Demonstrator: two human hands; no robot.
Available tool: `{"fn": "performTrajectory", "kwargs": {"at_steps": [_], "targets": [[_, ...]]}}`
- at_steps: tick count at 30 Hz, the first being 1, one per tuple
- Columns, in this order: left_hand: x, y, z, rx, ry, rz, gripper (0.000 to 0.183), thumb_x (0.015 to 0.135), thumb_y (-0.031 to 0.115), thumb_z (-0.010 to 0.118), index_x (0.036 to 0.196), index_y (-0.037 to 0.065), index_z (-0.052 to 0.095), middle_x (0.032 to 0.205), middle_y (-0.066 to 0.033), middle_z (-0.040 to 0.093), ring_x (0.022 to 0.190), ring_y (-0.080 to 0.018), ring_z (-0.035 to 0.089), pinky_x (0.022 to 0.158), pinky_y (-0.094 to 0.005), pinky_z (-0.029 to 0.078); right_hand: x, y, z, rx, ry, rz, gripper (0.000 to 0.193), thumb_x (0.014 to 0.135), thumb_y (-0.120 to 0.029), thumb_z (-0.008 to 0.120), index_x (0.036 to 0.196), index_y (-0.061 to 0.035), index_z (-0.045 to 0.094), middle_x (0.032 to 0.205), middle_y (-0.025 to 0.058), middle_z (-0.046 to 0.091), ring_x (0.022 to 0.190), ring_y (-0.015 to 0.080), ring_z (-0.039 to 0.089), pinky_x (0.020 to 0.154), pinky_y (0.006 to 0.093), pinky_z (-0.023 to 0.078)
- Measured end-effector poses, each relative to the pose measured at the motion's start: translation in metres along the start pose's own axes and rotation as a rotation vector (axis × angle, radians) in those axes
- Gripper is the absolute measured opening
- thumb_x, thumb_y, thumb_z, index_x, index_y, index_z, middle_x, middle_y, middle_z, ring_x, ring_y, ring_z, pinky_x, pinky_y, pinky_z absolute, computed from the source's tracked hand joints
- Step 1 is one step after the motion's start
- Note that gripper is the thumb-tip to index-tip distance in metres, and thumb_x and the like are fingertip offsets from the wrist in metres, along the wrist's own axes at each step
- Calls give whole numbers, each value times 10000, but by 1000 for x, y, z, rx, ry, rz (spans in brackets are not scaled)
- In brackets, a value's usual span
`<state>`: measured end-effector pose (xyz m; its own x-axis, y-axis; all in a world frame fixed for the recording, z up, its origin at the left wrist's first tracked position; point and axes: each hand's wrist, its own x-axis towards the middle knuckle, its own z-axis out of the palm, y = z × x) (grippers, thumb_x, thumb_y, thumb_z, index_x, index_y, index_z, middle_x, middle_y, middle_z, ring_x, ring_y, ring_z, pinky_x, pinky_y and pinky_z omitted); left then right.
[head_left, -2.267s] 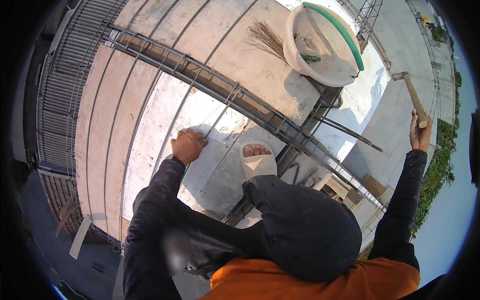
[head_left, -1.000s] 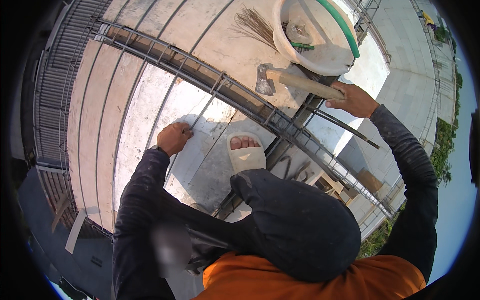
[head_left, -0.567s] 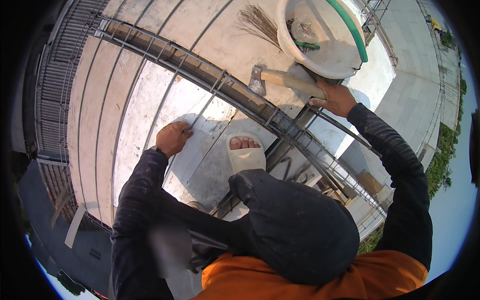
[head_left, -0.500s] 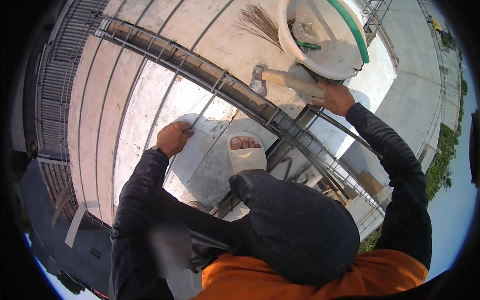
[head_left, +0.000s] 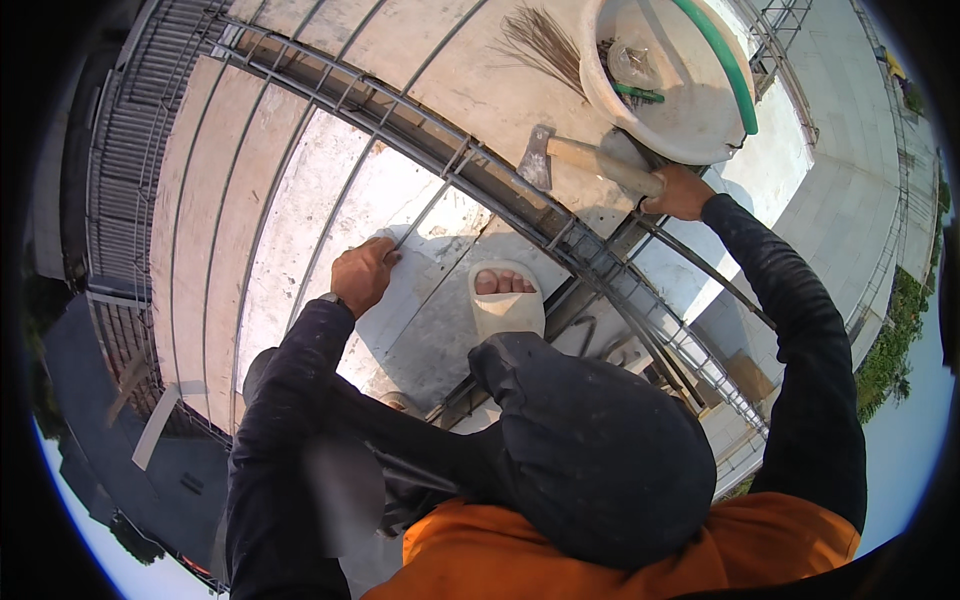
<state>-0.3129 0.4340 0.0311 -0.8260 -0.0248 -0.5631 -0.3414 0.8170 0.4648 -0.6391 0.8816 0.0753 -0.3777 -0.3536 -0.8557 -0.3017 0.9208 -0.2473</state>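
Observation:
My right hand is closed round the end of a hatchet's wooden handle. The hatchet lies across the boards just below the tub, its dark metal head pointing left. On the other side of the steel frame, my left hand has its fingers curled round a thin steel rod that runs over the pale panel. The rod's lower stretch is hidden by the hand and forearm.
A white tub with a green hose on its rim stands beyond the hatchet, beside a bundle of thin sticks. A long rebar cage crosses diagonally over a gap. My sandalled foot stands on the panel.
The whole view has shifted a little, so the tub, hatchet and both hands appear slightly further right. Both hands keep their holds.

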Motion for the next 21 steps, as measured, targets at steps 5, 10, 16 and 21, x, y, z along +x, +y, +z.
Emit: {"fn": "performTrajectory", "kwargs": {"at_steps": [5,10,16,21], "targets": [[3,3,11,-15,37,-57,230,1029,251,649,1167,67,665,1102,-157,758,979,-418,732,838,-512,578,7,15,6,-22,25,-35,583,771,-388,827,1189,11,754,1068,254,769,1010,372,745,932,445,569],[8,-3,13,-150,89,26,261,993,192,689,1210,46,682,1126,-211,753,1029,-414,731,871,-483,579,5,16,15,-64,161,-52,493,769,-353,812,1118,-8,768,985,247,769,932,391,749,897,460,576],[12,-1,1,-134,-29,-3,287,981,186,690,1235,54,664,1097,-199,761,1024,-412,733,877,-489,577,-1,12,26,-60,154,-9,472,801,-371,755,1149,-52,765,1088,253,758,1054,418,724,966,498,560],[36,13,-16,102,-187,4,334,965,228,719,1240,64,624,1097,-227,760,971,-430,745,835,-516,581,1,13,21,-76,188,-34,461,792,-338,765,1125,-19,766,1013,253,764,973,412,740,925,476,570]]}}
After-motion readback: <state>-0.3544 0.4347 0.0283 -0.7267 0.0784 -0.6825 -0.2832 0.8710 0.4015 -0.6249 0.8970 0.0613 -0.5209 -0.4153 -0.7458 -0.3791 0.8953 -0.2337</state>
